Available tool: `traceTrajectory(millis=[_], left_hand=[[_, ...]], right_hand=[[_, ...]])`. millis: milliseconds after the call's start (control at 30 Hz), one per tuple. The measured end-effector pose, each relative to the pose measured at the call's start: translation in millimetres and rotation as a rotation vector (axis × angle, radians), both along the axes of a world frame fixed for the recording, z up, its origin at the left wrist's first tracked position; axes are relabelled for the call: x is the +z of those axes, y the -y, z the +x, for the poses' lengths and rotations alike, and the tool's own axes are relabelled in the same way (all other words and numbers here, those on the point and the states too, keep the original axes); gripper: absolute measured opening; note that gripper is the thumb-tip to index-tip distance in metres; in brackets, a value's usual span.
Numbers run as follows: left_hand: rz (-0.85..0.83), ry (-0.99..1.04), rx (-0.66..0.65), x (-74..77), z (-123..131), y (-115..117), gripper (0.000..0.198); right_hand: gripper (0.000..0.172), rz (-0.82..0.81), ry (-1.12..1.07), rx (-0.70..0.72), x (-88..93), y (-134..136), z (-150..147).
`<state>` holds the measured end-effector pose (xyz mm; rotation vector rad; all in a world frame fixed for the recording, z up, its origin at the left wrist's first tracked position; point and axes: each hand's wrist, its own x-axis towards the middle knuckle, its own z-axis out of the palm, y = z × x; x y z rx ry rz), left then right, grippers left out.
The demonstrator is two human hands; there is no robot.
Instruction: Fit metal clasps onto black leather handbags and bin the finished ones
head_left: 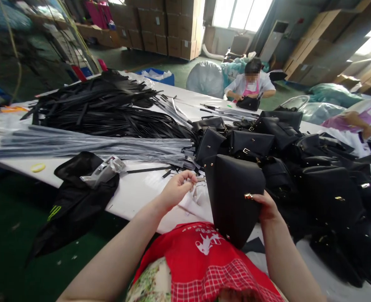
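Observation:
In my right hand is a black handbag, tilted on its side, with my thumb by its gold clasp. The fingers behind the bag are hidden. My left hand is a little to the left of the bag, apart from it, with fingers curled and pinched together. Whatever is between those fingertips is too small to make out. Scraps of white and clear wrapping lie on the table just below that hand.
More black handbags are heaped on the right. Black straps and wrapped grey strips cover the table's left side. A tape dispenser rests on black cloth at the near edge. Two co-workers sit across the table.

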<state>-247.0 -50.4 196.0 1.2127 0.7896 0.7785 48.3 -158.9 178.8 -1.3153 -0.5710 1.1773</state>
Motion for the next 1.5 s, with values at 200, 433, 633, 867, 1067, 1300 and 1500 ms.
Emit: traceTrajectory(millis=[200, 433, 633, 867, 1067, 1300, 1500], left_hand=[[-0.086, -0.098, -0.123, -13.7, 6.8, 9.5, 0.010], [0.487, -0.193, -0.295, -10.2, 28.9, 42.8, 0.017], [0.720, -0.167, -0.200, -2.2, 29.8, 51.3, 0.010], [0.759, -0.125, -0.237, 8.6, 33.1, 50.5, 0.008], [0.583, -0.151, -0.379, 15.4, 33.6, 43.7, 0.008], [-0.063, 0.123, -0.456, 12.4, 22.4, 35.5, 0.024], [0.202, 0.034, -0.375, 23.1, 30.2, 46.2, 0.012]], right_hand=[[0.029, 0.039, 0.020, -0.288, 15.1, -11.8, 8.6], [0.023, 0.026, -0.115, -0.349, 26.1, -14.5, 18.3], [0.023, 0.187, -0.136, -0.305, 27.2, -17.6, 16.1], [0.025, 0.208, -0.211, -0.276, 22.4, -19.9, 10.0], [0.026, 0.176, -0.169, -0.269, 20.8, -19.3, 5.4], [0.025, 0.141, -0.051, -0.305, 21.7, -17.5, 5.4], [0.024, 0.117, -0.140, -0.313, 23.4, -20.3, 0.1]])
